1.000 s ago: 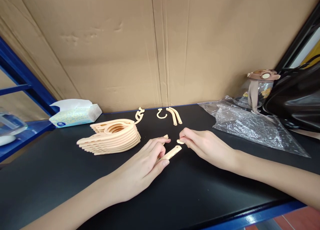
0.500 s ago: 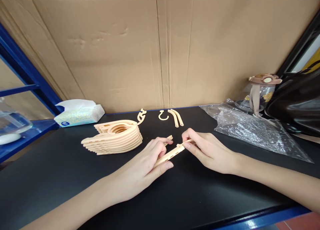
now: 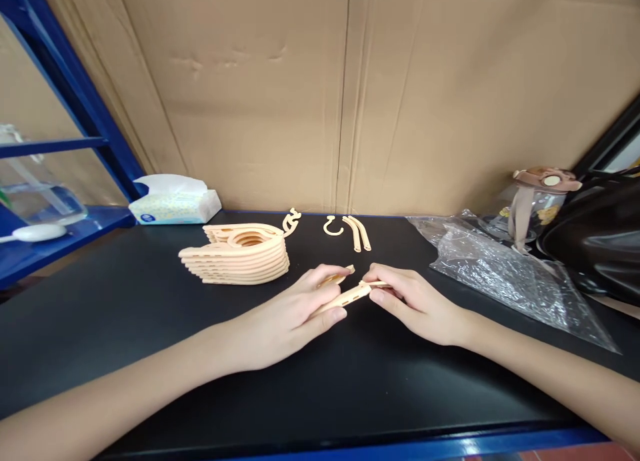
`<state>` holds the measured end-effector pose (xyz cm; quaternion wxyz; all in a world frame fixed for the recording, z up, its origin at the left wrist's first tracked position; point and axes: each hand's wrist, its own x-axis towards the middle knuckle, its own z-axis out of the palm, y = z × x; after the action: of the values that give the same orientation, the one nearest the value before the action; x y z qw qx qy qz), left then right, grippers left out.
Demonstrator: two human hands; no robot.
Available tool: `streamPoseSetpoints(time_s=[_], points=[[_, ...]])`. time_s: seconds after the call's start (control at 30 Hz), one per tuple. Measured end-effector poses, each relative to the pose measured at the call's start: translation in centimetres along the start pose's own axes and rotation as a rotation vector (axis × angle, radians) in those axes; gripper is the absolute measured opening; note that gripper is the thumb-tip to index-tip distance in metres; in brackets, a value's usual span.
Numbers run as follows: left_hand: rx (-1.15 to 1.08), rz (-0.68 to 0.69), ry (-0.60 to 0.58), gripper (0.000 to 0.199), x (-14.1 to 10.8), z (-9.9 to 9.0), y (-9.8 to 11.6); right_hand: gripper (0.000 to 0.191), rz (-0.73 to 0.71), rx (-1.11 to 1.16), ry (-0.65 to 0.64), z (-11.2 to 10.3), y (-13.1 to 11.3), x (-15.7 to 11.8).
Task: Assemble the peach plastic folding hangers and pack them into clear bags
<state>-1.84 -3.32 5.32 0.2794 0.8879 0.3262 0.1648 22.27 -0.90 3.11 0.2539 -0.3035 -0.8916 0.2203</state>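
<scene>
Over the black tabletop, my left hand [image 3: 305, 304] is closed around a beige folding hanger [image 3: 353, 296], its slotted arms showing past the fingers. My right hand [image 3: 415, 301] pinches a thin beige piece [image 3: 379, 283], perhaps the hanger's hook, against the near end of that arm; the fingers hide most of it. To the left lies a stack of folded beige hangers [image 3: 240, 264] with their hooks [image 3: 291, 222] at its far right corner. Behind my hands rest a loose hook [image 3: 333, 227] and two curved hanger arms [image 3: 357, 234].
A tissue pack [image 3: 175, 201] stands at the back left, beside a blue metal frame [image 3: 65, 67]. On the right are a crinkled clear plastic bag [image 3: 500, 274], a strapped drinking bottle [image 3: 543, 204] and a black bag [image 3: 595, 234]. Cardboard [image 3: 270, 101] walls off the back.
The view has shifted slightly, so the scene sits differently in the frame. Both hands keep their hold on the hanger parts, and the right hand's fingers are drawn in closer to the joint.
</scene>
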Motion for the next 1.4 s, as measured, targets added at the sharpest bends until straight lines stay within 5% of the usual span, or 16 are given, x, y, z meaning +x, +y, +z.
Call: streamPoseSetpoints(time_s=[0.27,0.67,1.4], points=[[0.034,0.115,0.241,0.033,0.5,2.8,-1.1,0.02,0.068,-0.035,0.03,0.6,0.0,-0.5],[0.19,0.067,0.168,0.034,2.3,3.3,-2.0,0.034,0.256,0.125,0.11,1.5,1.8,-0.3],[0.29,0.018,0.16,0.035,2.8,3.5,-2.4,0.046,0.232,-0.016,0.04,0.7,2.9,0.0]])
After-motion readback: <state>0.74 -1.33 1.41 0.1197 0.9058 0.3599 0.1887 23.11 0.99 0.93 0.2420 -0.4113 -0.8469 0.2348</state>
